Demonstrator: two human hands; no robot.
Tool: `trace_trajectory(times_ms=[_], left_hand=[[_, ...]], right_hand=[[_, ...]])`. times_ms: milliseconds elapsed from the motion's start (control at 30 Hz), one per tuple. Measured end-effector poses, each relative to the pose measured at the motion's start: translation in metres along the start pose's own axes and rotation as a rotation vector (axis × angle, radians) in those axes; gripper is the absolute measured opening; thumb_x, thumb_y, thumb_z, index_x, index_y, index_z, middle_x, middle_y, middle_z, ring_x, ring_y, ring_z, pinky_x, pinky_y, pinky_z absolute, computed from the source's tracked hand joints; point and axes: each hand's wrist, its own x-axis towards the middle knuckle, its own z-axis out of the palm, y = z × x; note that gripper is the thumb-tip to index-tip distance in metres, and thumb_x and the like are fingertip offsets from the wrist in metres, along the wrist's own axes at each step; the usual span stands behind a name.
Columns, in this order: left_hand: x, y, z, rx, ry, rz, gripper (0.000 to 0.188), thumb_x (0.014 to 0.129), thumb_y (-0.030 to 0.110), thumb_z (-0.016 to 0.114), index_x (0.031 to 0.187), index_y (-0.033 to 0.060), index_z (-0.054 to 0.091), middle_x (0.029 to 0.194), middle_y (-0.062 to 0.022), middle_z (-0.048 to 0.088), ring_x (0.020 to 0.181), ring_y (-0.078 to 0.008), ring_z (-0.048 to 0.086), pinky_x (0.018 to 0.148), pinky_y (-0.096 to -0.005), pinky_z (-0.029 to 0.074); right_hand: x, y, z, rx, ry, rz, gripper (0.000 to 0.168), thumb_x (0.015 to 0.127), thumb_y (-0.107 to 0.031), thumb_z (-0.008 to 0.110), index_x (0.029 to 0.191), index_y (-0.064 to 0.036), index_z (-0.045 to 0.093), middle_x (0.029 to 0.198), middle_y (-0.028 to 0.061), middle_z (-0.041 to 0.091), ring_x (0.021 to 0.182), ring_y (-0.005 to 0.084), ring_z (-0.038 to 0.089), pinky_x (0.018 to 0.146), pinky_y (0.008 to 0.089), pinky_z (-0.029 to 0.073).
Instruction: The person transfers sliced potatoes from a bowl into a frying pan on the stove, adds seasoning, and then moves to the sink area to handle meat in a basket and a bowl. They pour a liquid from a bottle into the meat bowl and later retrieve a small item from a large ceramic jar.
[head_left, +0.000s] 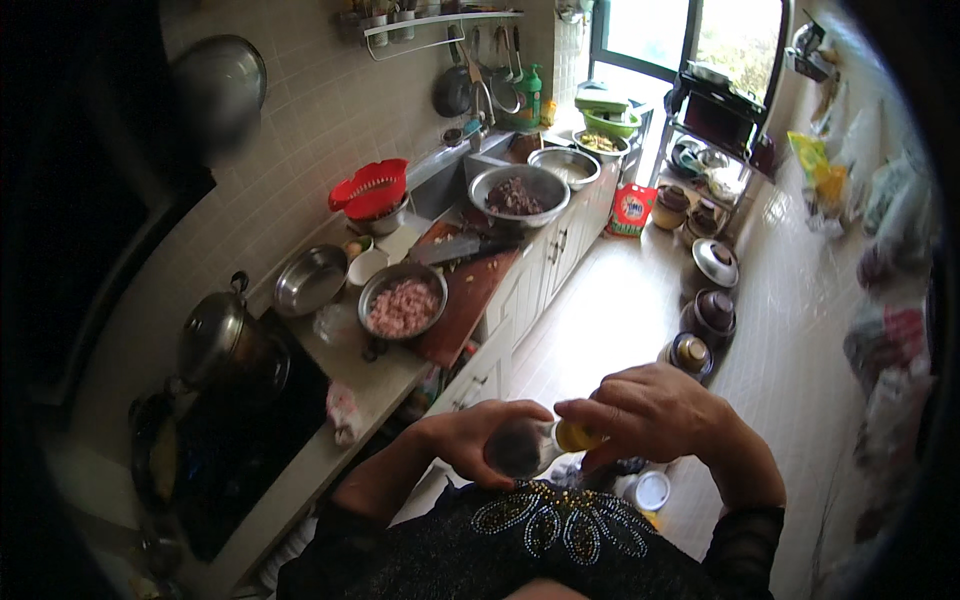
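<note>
Held in front of my chest is a small clear bottle (519, 448) with dark contents, tipped onto its side. My left hand (466, 441) wraps around its body. The fingers of my right hand (654, 414) grip a yellow cap (574, 436) at the bottle's neck; whether the cap is still seated cannot be told. To the left on the counter, a metal bowl of chopped pink meat (403, 307) rests partly on a reddish cutting board (466, 300). A cleaver (450, 249) lies across that board, beside a large steel bowl (519, 196) with dark pieces in it.
A lidded pot (214, 337) stands on the black cooktop (240, 450). Below the counter, a cabinet door (484, 375) is swung out. Several crocks (712, 311) line the floor at right, and a white tub (649, 491) sits near my body. A red strainer (371, 187) is beside the sink (439, 184).
</note>
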Motion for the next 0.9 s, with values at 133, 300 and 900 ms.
trace_trajectory(times_ms=[133, 300, 900], left_hand=[[0.032, -0.025, -0.079, -0.032, -0.094, -0.077, 0.092, 0.062, 0.02, 0.084, 0.136, 0.002, 0.033, 0.113, -0.017, 0.055, 0.102, -0.0246, 0.059, 0.09, -0.0344, 0.05], [0.066, -0.049, -0.148, -0.181, -0.099, -0.101, 0.092, 0.062, 0.02, 0.084, 0.135, 0.0007, 0.033, 0.115, -0.0165, 0.055, 0.104, -0.022, 0.058, 0.092, -0.033, 0.049], [0.191, -0.117, -0.332, 0.605, 0.975, -0.813, 0.07, 0.058, 0.02, 0.08, 0.119, 0.0034, 0.049, 0.103, -0.0151, 0.063, 0.104, -0.0246, 0.06, 0.091, -0.0345, 0.047]], right_hand=[[0.026, 0.076, -0.02, 0.038, -0.134, 0.05, 0.053, 0.074, -0.033, 0.075, 0.116, -0.007, 0.057, 0.081, 0.0039, 0.056, 0.069, 0.0167, 0.061, 0.056, 0.029, 0.051], [0.051, 0.158, -0.037, 0.043, -0.142, 0.075, 0.051, 0.07, -0.029, 0.078, 0.112, -0.008, 0.058, 0.081, 0.004, 0.056, 0.07, 0.0167, 0.061, 0.058, 0.0298, 0.052], [0.055, 0.577, -0.029, 0.842, 0.286, 0.49, 0.032, 0.099, -0.03, 0.05, 0.111, -0.002, 0.062, 0.082, 0.0039, 0.062, 0.073, 0.0102, 0.057, 0.064, 0.0249, 0.047]])
